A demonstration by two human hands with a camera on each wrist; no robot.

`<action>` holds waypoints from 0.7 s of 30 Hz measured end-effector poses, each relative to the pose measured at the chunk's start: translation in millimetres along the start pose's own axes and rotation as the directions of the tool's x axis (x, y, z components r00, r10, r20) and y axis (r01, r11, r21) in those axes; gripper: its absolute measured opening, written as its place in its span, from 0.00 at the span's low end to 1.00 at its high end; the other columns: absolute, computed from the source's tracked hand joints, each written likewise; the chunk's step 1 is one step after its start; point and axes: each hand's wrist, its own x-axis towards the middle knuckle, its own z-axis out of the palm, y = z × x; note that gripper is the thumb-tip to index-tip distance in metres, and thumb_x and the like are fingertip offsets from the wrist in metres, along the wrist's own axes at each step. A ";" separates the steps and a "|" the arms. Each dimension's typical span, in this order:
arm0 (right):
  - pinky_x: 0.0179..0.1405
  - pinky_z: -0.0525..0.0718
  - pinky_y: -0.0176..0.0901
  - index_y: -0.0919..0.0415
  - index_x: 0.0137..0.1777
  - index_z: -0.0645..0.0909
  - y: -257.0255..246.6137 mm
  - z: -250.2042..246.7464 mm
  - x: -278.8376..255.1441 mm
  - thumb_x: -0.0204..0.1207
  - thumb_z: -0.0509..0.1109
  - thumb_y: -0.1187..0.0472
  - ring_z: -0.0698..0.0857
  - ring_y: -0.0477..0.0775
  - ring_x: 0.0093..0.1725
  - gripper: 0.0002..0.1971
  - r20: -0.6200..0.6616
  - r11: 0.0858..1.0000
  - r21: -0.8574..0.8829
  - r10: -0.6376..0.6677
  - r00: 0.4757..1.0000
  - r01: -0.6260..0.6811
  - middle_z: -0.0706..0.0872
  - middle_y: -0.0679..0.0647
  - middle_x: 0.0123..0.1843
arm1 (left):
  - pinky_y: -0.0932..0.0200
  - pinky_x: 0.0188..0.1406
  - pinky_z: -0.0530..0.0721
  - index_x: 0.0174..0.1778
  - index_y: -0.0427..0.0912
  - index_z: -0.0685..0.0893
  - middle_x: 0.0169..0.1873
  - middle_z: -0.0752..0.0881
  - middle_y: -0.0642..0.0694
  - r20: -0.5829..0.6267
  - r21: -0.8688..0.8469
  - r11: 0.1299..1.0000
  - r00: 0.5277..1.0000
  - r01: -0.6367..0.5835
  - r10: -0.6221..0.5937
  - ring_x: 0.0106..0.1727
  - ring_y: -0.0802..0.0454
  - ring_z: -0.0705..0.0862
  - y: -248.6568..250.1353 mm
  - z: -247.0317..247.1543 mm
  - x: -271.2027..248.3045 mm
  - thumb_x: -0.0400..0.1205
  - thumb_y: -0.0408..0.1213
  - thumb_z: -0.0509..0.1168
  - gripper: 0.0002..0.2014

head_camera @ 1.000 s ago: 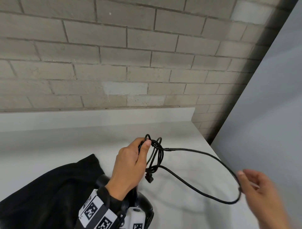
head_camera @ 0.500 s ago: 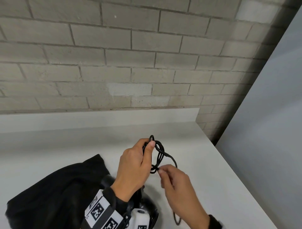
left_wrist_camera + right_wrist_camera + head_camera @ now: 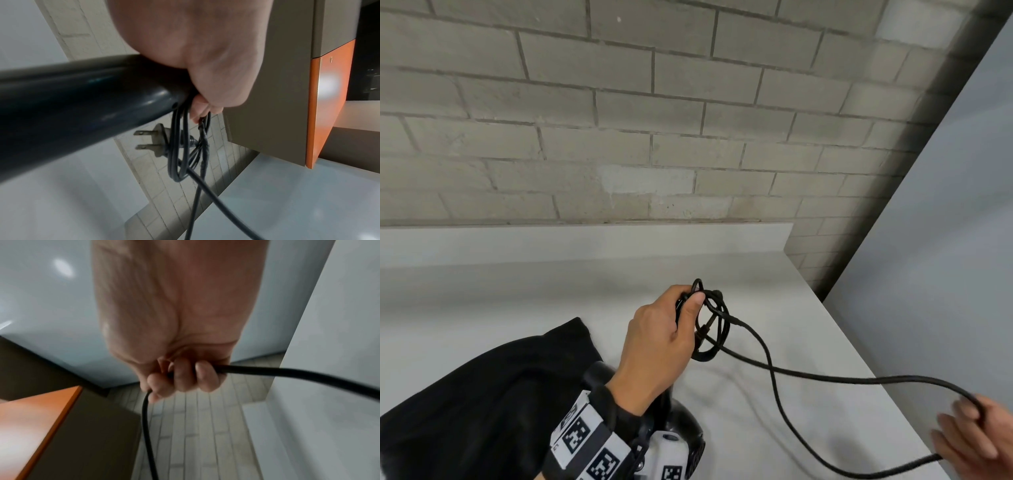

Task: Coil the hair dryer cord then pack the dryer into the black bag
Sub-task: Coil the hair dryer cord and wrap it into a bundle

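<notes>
The right hand point(image 3: 977, 435) has swung out right, gripping the cord point(image 3: 825, 378), the left hand point(image 3: 657, 342) pinching its coils, probably mid-winding; next, lay this slack onto them.

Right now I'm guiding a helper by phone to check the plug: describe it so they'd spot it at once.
Below the grey brick wall, over the white countertop, the left hand grips a coil of black power cord. Hanging among those loops is the plug: a flat dark block with two bare metal prongs, unlike the round cable around it.
</notes>
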 end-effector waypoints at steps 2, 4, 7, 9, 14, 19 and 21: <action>0.50 0.69 0.66 0.79 0.63 0.69 1.5 -41.9 6.6 0.89 0.41 0.63 0.64 0.63 0.42 0.21 0.097 0.999 -0.040 -0.024 0.995 0.028 0.63 0.62 0.37 | 0.59 0.27 0.74 0.53 0.52 0.85 0.21 0.79 0.60 -0.001 0.001 1.000 1.000 -0.004 0.004 0.24 0.56 0.77 -0.5 1.3 0.6 0.85 0.59 0.53 0.20; 0.64 0.68 0.64 0.79 0.50 0.70 -12.8 -59.9 6.9 0.88 0.41 0.60 0.64 0.62 0.37 0.23 0.124 0.972 -0.225 -0.042 0.991 0.070 0.57 0.58 0.31 | 0.59 0.27 0.74 0.53 0.52 0.85 0.21 0.78 0.59 0.005 -0.003 1.000 1.000 -0.007 0.007 0.23 0.55 0.76 -0.7 2.6 0.5 0.84 0.60 0.52 0.21; 0.48 0.78 0.52 0.66 0.28 0.67 13.3 -37.6 3.2 0.72 0.53 0.54 0.69 0.65 0.23 0.17 -0.075 0.306 -0.951 -0.128 0.989 -0.033 0.65 0.64 0.18 | 0.57 0.26 0.75 0.54 0.51 0.85 0.20 0.78 0.57 0.017 -0.013 1.000 1.000 -0.007 0.007 0.22 0.55 0.76 -0.3 3.0 0.7 0.84 0.61 0.52 0.22; 0.33 0.77 0.28 0.53 0.20 0.76 28.1 -18.2 -9.8 0.67 0.61 0.61 0.81 0.46 0.27 0.15 -0.262 0.128 -0.961 -0.121 0.957 -0.247 0.82 0.50 0.20 | 0.54 0.26 0.77 0.54 0.52 0.85 0.20 0.77 0.55 0.012 -0.020 1.000 1.000 -0.001 0.001 0.22 0.55 0.75 -0.6 2.1 1.2 0.83 0.63 0.51 0.23; 0.45 0.75 0.14 0.34 0.45 0.79 47.8 51.9 5.9 0.63 0.70 0.81 0.86 0.36 0.44 0.33 -0.127 0.074 -0.991 -0.201 0.971 -0.114 0.83 0.24 0.49 | 0.55 0.25 0.76 0.55 0.51 0.85 0.19 0.77 0.55 0.002 0.003 1.000 1.000 -0.015 0.015 0.22 0.56 0.75 -1.1 0.8 -0.4 0.84 0.61 0.52 0.23; 0.53 0.77 0.21 0.40 0.48 0.81 91.4 150.7 10.6 0.74 0.66 0.53 0.82 0.31 0.53 0.07 0.331 -0.017 -0.944 -0.112 0.937 0.331 0.87 0.35 0.49 | 0.49 0.30 0.83 0.55 0.51 0.85 0.23 0.83 0.56 0.018 0.003 1.000 1.000 0.005 -0.005 0.27 0.57 0.84 1.1 1.8 -0.5 0.84 0.63 0.51 0.24; 0.65 0.75 0.30 0.47 0.68 0.75 120.4 173.9 14.2 0.82 0.61 0.46 0.79 0.33 0.61 0.17 0.296 -0.007 -0.955 0.048 0.954 0.297 0.80 0.34 0.59 | 0.52 0.28 0.81 0.55 0.51 0.85 0.20 0.80 0.54 0.009 0.028 1.000 1.000 -0.010 0.010 0.26 0.57 0.82 1.8 1.9 -0.2 0.86 0.62 0.52 0.23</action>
